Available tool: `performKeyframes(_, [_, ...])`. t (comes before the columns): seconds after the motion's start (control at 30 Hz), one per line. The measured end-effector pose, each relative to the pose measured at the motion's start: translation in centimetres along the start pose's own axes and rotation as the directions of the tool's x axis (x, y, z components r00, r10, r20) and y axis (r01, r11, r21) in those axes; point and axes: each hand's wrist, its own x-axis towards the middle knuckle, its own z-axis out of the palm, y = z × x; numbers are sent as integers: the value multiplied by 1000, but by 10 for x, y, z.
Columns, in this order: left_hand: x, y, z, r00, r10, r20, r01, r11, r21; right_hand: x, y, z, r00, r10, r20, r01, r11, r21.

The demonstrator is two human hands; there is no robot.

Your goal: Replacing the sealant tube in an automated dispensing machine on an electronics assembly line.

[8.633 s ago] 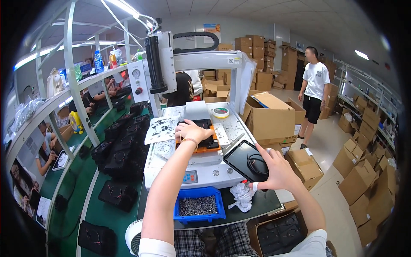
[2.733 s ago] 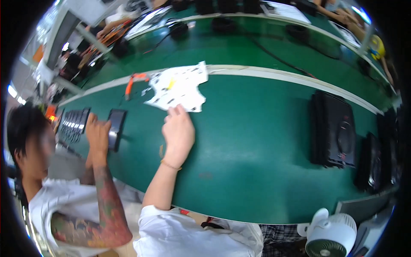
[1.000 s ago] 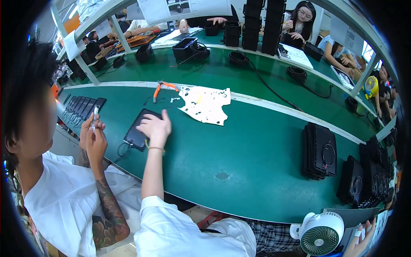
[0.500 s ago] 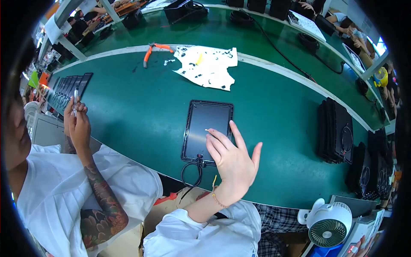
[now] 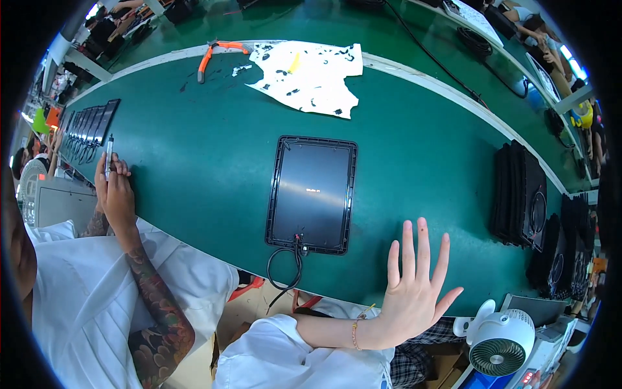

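Observation:
My left hand (image 5: 414, 292) is open, fingers spread and back upward, over the near edge of the green table (image 5: 414, 162). It holds nothing and is apart from the objects there. To its left lies a flat black rectangular panel (image 5: 311, 188) with a raised ribbed rim and a small light print on its dark face. A black cable (image 5: 300, 266) comes from the panel's near edge, loops, and hangs past the table edge. My right hand is not in view.
Orange-handled pliers (image 5: 206, 61) and a white sheet (image 5: 311, 74) with black scraps lie at the back. Black panels (image 5: 518, 194) stand stacked right, near a white fan (image 5: 499, 343). At left, a co-worker's hand (image 5: 116, 188) holds a slim clear tube (image 5: 109, 155); several black strips (image 5: 94, 123) lie beyond.
My left hand has moved off the panel, to the right and toward me, its fingers spreading wider. The panel's whole face now shows. The view has shifted slightly.

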Motion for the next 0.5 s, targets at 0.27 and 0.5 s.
performKeyframes(0.27, [0,-9,-17,1000,-16,-26,17,1000,15,-8,-5,5,998,-60,-12,56,970,-235])
performKeyframes(0.5, [29,-71,-59,925,-275,-260,363,839,405,-27,41,-4,998,58,-34,-61,995,-82])
